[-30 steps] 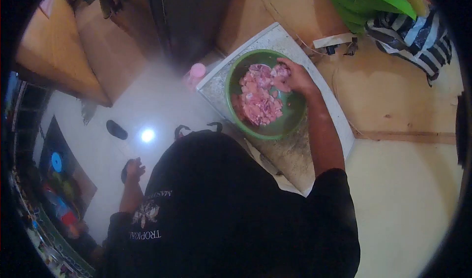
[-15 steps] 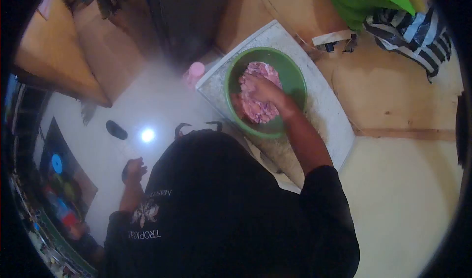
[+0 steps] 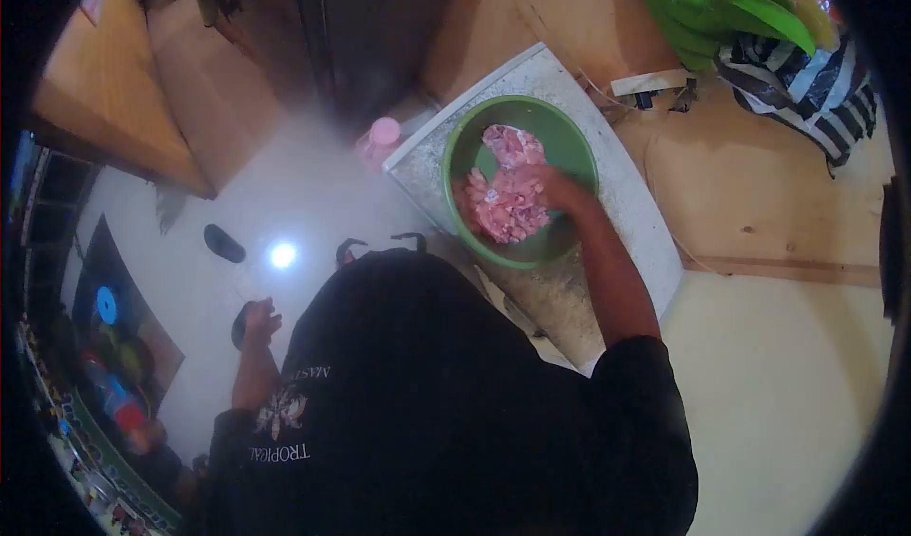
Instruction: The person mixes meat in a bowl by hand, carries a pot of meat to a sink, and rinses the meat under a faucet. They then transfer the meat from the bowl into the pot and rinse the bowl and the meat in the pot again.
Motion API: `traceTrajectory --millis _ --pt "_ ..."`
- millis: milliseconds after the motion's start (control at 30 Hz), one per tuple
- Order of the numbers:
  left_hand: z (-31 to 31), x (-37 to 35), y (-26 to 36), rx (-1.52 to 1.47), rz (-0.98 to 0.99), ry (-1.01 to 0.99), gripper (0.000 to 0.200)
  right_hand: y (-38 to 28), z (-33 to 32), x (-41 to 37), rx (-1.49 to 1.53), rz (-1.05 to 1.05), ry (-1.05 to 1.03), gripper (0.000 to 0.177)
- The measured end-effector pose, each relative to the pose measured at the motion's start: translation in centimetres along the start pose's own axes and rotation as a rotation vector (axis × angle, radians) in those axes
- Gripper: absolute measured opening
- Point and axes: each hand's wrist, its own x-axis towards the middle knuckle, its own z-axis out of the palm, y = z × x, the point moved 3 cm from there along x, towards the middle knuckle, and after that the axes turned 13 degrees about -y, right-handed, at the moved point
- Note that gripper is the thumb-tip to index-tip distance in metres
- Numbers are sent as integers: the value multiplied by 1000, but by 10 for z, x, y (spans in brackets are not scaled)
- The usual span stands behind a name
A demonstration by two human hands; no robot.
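Note:
A green plastic basin (image 3: 455, 228) holds a heap of pink raw meat pieces (image 3: 508, 204), spread over its bottom and left side. My right hand (image 3: 558, 191) is inside the basin at the right edge of the meat, fingers curled against the pieces; the fingertips are partly hidden. The basin stands on a stained white surface (image 3: 638, 218). Away to the left, my left hand (image 3: 260, 318) hangs over the floor with fingers loosely bent and apart, holding nothing.
Beside the white surface's left corner is a pink-capped container (image 3: 384, 131). A green plastic bag (image 3: 697, 5) and a black-and-white striped bag (image 3: 807, 85) lie at upper right. A dark slipper (image 3: 225, 243) lies on the floor; wooden furniture (image 3: 119, 109) stands at upper left.
My right hand has drawn back from the middle of the meat to its right side. The meat has shifted, baring some green basin bottom. My left hand stays nearly in place.

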Motion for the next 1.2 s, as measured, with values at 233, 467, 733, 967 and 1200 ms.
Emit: traceTrajectory --millis 233,467,733,967,1200 --pt "17 18 -25 -445 -391 106 37 -17 28 -8 30 229 -105 75" --pt "-13 68 -58 767 561 360 43 -33 21 -5 746 -120 73 22" --pt "-40 28 -38 75 -208 251 20 -71 -74 -27 259 105 256 27" --pt "-94 27 -38 -317 -461 338 36 -250 -171 69 -108 -222 495 38" --pt "-140 -41 -58 -297 -438 609 26 -443 -179 240 -30 -581 68 32"
